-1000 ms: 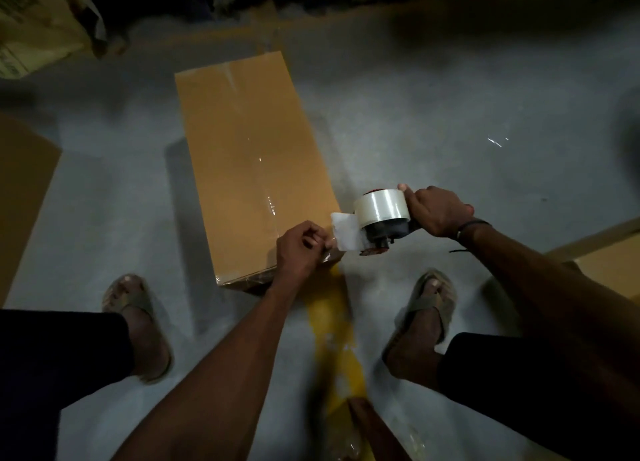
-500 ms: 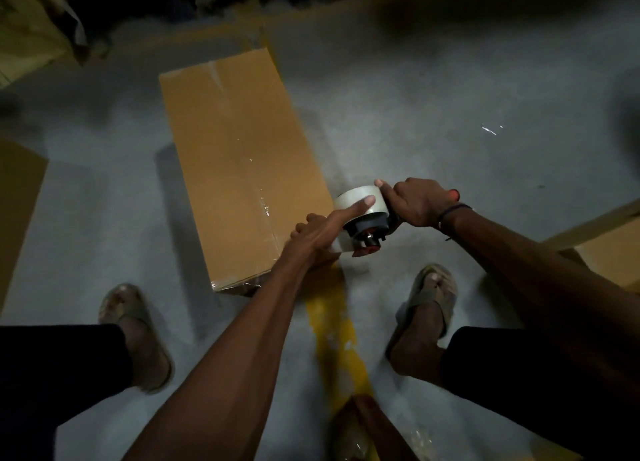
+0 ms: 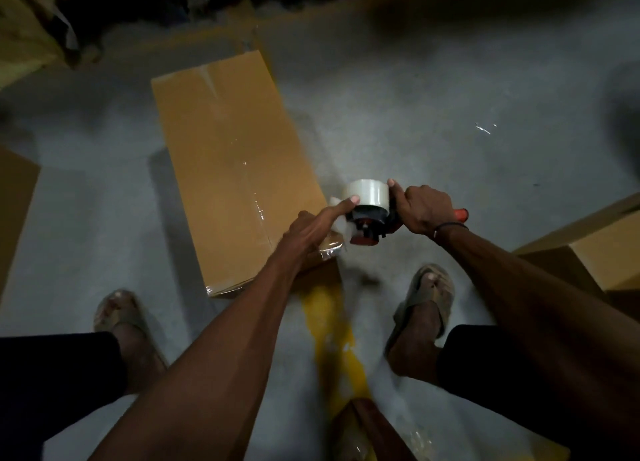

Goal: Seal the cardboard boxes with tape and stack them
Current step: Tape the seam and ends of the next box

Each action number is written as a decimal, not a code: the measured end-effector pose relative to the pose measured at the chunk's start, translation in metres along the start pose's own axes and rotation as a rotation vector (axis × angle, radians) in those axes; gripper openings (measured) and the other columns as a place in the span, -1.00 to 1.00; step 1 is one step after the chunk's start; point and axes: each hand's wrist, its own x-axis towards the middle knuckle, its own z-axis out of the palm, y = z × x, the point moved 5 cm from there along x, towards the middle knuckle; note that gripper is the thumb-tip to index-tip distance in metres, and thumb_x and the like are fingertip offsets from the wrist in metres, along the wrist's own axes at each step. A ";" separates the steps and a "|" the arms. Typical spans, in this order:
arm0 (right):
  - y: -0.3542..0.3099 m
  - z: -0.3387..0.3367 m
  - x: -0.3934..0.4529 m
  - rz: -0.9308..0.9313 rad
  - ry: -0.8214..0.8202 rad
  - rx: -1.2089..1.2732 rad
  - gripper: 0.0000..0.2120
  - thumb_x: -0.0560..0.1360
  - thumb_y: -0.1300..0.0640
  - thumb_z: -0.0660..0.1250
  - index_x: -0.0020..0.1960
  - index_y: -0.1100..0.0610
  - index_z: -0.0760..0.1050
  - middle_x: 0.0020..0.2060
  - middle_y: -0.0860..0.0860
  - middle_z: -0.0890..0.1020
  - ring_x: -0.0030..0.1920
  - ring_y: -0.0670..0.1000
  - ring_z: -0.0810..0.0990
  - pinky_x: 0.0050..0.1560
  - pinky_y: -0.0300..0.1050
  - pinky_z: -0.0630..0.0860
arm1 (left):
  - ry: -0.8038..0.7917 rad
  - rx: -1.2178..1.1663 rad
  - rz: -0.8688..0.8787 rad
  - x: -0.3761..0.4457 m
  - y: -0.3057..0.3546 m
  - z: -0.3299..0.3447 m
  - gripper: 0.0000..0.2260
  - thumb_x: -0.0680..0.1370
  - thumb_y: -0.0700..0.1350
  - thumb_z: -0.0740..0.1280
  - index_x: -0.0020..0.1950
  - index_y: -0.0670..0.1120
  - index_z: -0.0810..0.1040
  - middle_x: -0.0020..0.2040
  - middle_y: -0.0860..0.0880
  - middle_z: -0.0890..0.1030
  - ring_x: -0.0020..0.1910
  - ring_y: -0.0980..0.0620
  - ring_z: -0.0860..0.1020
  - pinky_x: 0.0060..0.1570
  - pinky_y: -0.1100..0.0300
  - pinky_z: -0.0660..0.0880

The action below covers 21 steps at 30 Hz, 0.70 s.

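Two hands (image 3: 313,226) (image 3: 427,209) work the dispenser (image 3: 369,214) at the box's (image 3: 235,169) near right corner: my right grips the handle, my left lies with a straight finger on the roll, other fingers hidden. The glossy film could fold onto itself if I let it slack. The box is long, smooth brown cardboard on the floor.

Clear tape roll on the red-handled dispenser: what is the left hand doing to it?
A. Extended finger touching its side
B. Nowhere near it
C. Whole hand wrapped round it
A: the left hand reaches a finger to the side of the clear tape roll; the right hand grips the handle.
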 end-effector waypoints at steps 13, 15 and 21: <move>0.007 0.137 -0.016 0.372 -0.206 0.274 -0.54 0.65 -0.02 0.11 0.19 0.37 0.51 0.12 0.37 0.56 0.16 0.39 0.55 0.09 0.16 0.48 | 0.389 0.560 0.343 -0.031 -0.010 -0.017 -0.68 0.53 0.17 0.43 0.05 0.05 0.38 -0.08 0.06 0.58 0.07 -0.13 0.60 0.04 -0.04 0.21; 0.008 0.154 -0.017 0.453 -0.236 0.258 -0.59 0.64 0.03 0.21 0.25 0.37 0.48 0.19 0.35 0.53 0.22 0.38 0.51 0.17 0.18 0.48 | 0.438 0.503 0.383 -0.032 -0.016 -0.020 -0.68 0.52 0.20 0.43 0.02 0.06 0.38 -0.16 0.12 0.55 0.02 -0.10 0.59 0.02 -0.01 0.21; 0.007 0.175 -0.020 0.426 -0.265 0.270 -0.47 0.58 -0.01 0.08 0.36 0.35 0.43 0.24 0.36 0.44 0.26 0.40 0.43 0.22 0.16 0.43 | 0.501 0.409 0.458 -0.025 -0.027 -0.020 -0.70 0.51 0.21 0.44 -0.03 0.08 0.40 -0.26 0.16 0.52 -0.17 0.02 0.48 -0.02 0.01 0.21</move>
